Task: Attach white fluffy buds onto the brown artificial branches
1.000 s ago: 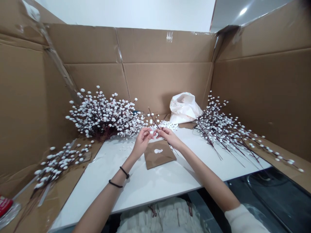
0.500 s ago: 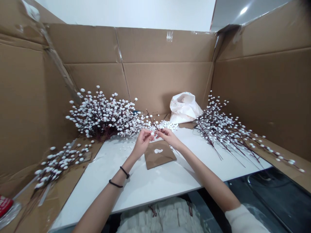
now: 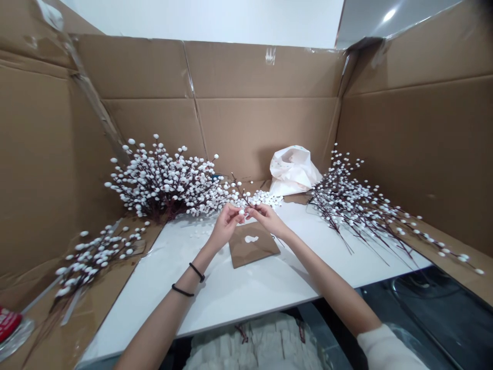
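1. The twig (image 3: 243, 192) rose beyond the far edge of the cardboard square (image 3: 254, 256); its long axis slanted away from the square and leftward, out from the right hand's fingers.
2. The right hand (image 3: 270, 219) was nearer the twig, fingers pinching its stem just past the square's far edge.
3. The white ball (image 3: 241, 211) sat between the hands, also just past that edge; the left hand (image 3: 224, 226), beyond the square's far-left corner, seemed to pinch it between closed fingertips.
4. Ball and stem lay close together above the square; the fingers hid whether they touched.
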A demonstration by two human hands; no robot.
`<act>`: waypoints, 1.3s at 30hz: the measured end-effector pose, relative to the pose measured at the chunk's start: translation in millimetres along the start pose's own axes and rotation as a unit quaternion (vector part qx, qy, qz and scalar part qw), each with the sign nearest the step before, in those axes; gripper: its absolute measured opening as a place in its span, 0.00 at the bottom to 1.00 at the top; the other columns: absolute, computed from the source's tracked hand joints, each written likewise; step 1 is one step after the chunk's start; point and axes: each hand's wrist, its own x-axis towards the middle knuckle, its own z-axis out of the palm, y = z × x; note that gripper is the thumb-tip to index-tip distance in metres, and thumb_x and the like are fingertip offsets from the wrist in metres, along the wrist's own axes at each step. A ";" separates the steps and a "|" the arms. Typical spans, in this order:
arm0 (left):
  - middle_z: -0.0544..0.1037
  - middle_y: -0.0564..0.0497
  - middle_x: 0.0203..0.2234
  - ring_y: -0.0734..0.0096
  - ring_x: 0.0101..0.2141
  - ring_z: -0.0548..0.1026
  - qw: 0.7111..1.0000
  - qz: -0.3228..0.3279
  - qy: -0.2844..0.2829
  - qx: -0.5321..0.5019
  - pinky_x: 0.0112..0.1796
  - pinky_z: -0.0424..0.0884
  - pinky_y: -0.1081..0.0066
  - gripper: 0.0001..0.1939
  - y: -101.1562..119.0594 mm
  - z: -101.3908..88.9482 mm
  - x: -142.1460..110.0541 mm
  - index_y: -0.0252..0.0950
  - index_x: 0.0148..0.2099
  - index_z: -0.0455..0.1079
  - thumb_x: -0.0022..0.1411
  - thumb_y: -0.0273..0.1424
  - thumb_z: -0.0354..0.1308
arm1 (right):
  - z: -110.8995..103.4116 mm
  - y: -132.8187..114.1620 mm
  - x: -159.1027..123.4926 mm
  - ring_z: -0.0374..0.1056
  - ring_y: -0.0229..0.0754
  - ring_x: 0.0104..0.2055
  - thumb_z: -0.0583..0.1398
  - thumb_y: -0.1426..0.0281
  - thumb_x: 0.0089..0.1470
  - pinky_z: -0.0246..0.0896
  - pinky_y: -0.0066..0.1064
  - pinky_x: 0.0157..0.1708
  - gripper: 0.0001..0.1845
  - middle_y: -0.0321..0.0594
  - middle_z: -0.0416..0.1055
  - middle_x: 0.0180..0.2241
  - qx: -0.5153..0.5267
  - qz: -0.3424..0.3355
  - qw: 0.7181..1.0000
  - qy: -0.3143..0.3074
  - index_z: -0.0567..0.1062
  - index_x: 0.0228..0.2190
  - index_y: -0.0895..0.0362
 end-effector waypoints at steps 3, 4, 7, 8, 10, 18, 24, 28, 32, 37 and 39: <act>0.68 0.58 0.22 0.80 0.24 0.69 1.000 0.008 -0.009 0.003 0.30 0.65 0.78 0.15 -0.4 -1.1 0.6 0.36 0.34 0.59 0.54 0.40 0.59 | 0.8 -1.7 -0.6 0.66 0.40 0.33 0.55 0.56 0.53 0.59 0.30 0.34 0.17 0.38 0.69 0.28 -0.004 -0.001 1.000 0.002 0.70 0.30 0.58; 0.68 0.58 0.22 0.80 0.24 0.69 1.000 0.010 -0.012 0.004 0.30 0.65 0.78 0.15 -0.6 -1.4 0.8 0.36 0.34 0.59 0.54 0.40 0.59 | 1.1 -2.0 -0.7 0.67 0.40 0.33 0.55 0.56 0.53 0.59 0.30 0.33 0.17 0.38 0.69 0.28 -0.001 -0.002 1.000 0.003 0.70 0.29 0.58; 0.68 0.58 0.22 0.80 0.24 0.69 1.000 0.014 -0.014 0.004 0.30 0.65 0.78 0.15 -1.2 -1.7 1.2 0.36 0.33 0.59 0.54 0.40 0.59 | 2.4 -1.7 -0.7 0.68 0.40 0.33 0.55 0.56 0.52 0.59 0.30 0.33 0.17 0.39 0.70 0.28 0.006 -0.007 1.000 0.009 0.70 0.29 0.58; 0.68 0.58 0.22 0.80 0.24 0.69 1.000 0.014 -0.014 0.004 0.30 0.65 0.78 0.15 -1.3 -1.8 1.1 0.36 0.33 0.59 0.54 0.40 0.59 | 2.7 -1.4 -0.6 0.68 0.41 0.33 0.55 0.56 0.52 0.60 0.30 0.33 0.17 0.39 0.70 0.28 0.006 -0.008 1.000 0.010 0.70 0.29 0.58; 0.68 0.58 0.22 0.80 0.24 0.69 1.000 0.013 -0.015 0.006 0.30 0.65 0.78 0.15 -1.1 -1.7 0.8 0.36 0.33 0.58 0.54 0.40 0.59 | 3.1 -0.4 -0.3 0.68 0.41 0.33 0.55 0.56 0.52 0.60 0.30 0.33 0.17 0.39 0.69 0.28 0.004 -0.007 1.000 0.008 0.69 0.28 0.58; 0.68 0.59 0.20 0.81 0.24 0.68 1.000 -0.003 -0.010 0.013 0.30 0.63 0.78 0.16 1.3 0.8 -0.8 0.36 0.33 0.58 0.53 0.41 0.59 | 3.5 1.2 -0.5 0.67 0.40 0.32 0.54 0.57 0.53 0.59 0.30 0.31 0.16 0.38 0.67 0.27 -0.008 -0.009 1.000 0.009 0.67 0.28 0.58; 0.68 0.59 0.20 0.80 0.24 0.68 1.000 -0.011 -0.014 0.018 0.30 0.63 0.77 0.16 -0.4 1.7 -1.3 0.37 0.33 0.57 0.53 0.41 0.58 | 4.2 2.0 -1.1 0.63 0.38 0.29 0.54 0.57 0.53 0.56 0.28 0.29 0.16 0.36 0.64 0.25 -0.011 -0.015 1.000 0.002 0.66 0.26 0.58; 0.68 0.58 0.21 0.79 0.25 0.69 0.999 -0.010 -0.011 0.031 0.31 0.64 0.76 0.15 -1.9 2.2 -2.1 0.36 0.33 0.58 0.54 0.41 0.57 | 4.2 4.3 -0.8 0.56 0.35 0.25 0.53 0.58 0.54 0.50 0.27 0.25 0.17 0.35 0.60 0.22 -0.062 -0.027 0.998 0.010 0.65 0.24 0.58; 0.68 0.58 0.22 0.79 0.25 0.69 0.999 -0.006 -0.012 0.039 0.31 0.64 0.76 0.14 -5.5 1.8 -2.4 0.37 0.34 0.58 0.55 0.41 0.56 | 4.2 3.7 -1.0 0.54 0.35 0.25 0.52 0.58 0.55 0.49 0.27 0.25 0.17 0.35 0.61 0.22 -0.084 -0.032 0.996 0.008 0.65 0.24 0.58; 0.68 0.58 0.22 0.79 0.25 0.69 0.999 0.002 -0.019 0.033 0.30 0.64 0.77 0.14 -11.4 1.1 -2.4 0.37 0.33 0.58 0.55 0.41 0.56 | 5.7 4.0 -1.5 0.55 0.35 0.25 0.52 0.59 0.55 0.49 0.27 0.26 0.16 0.35 0.59 0.22 -0.085 -0.040 0.996 0.011 0.64 0.23 0.58; 0.68 0.58 0.22 0.79 0.25 0.69 0.999 0.001 -0.017 0.032 0.31 0.64 0.77 0.14 -10.7 1.6 -2.5 0.37 0.33 0.58 0.55 0.41 0.56 | 7.4 5.1 -1.6 0.56 0.36 0.26 0.52 0.59 0.55 0.51 0.28 0.27 0.16 0.35 0.61 0.23 -0.080 -0.040 0.996 0.007 0.64 0.24 0.58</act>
